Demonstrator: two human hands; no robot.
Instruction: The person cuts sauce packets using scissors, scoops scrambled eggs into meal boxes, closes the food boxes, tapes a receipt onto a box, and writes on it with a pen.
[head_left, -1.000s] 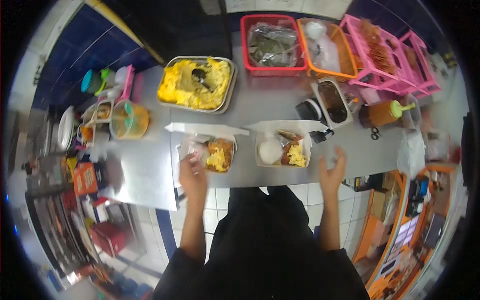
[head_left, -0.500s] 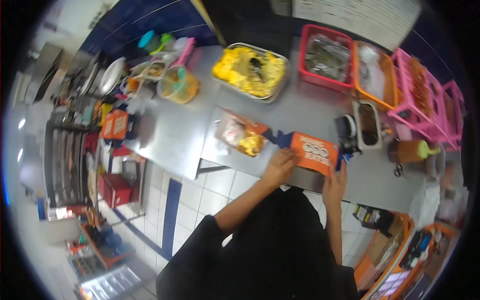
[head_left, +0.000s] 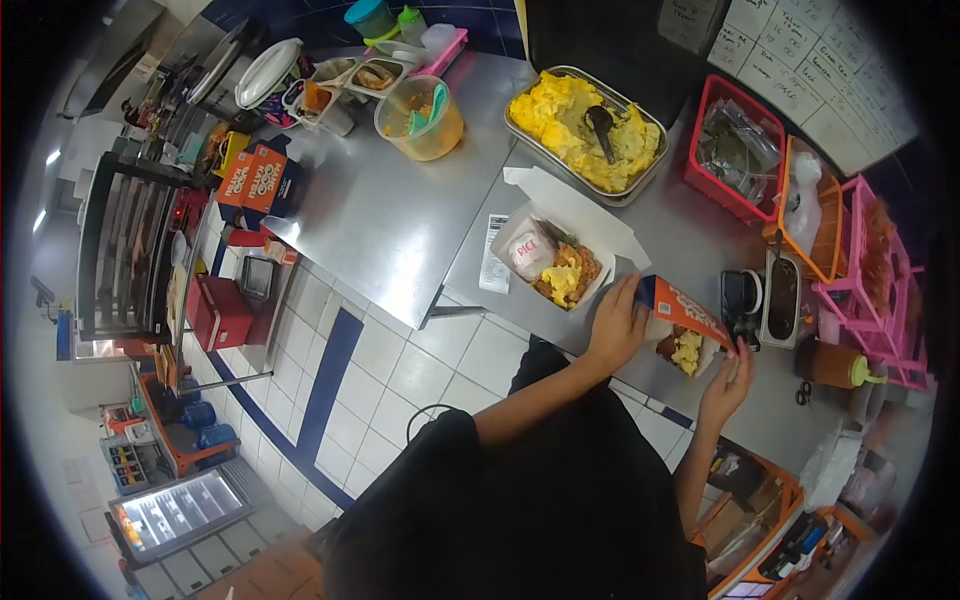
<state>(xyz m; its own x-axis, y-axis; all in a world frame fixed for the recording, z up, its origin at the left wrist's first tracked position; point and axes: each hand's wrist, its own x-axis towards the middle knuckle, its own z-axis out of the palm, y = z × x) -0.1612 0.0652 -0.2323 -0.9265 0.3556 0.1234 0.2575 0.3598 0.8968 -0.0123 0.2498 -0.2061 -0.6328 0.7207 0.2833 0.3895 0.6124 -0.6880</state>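
A takeout box (head_left: pixel 684 306) with an orange lid stands at the metal table's front edge. Its lid is partly raised, and yellow and brown food (head_left: pixel 685 352) shows inside. My left hand (head_left: pixel 618 328) grips the box's left side by the lid's hinge end. The fingers of my right hand (head_left: pixel 727 385) pinch the lid's right edge. To the left sits a second takeout box (head_left: pixel 604 222), wide open, holding a wrapped rice pack (head_left: pixel 529 249) and chopped food with yellow topping (head_left: pixel 566 275). A printed receipt (head_left: pixel 494 253) lies beside it.
Behind the boxes stands a metal tray (head_left: pixel 630 197) of yellow food with a black spoon (head_left: pixel 600 130). Red (head_left: pixel 735 205) and orange baskets (head_left: pixel 815 255), a sauce pan (head_left: pixel 782 295) and a sauce bottle (head_left: pixel 828 362) line the right. A plastic tub (head_left: pixel 425 140) stands left.
The orange lid under my hands has gone from flat to tilted up, showing the food inside. The left box now stands wide open. The whole view has shifted.
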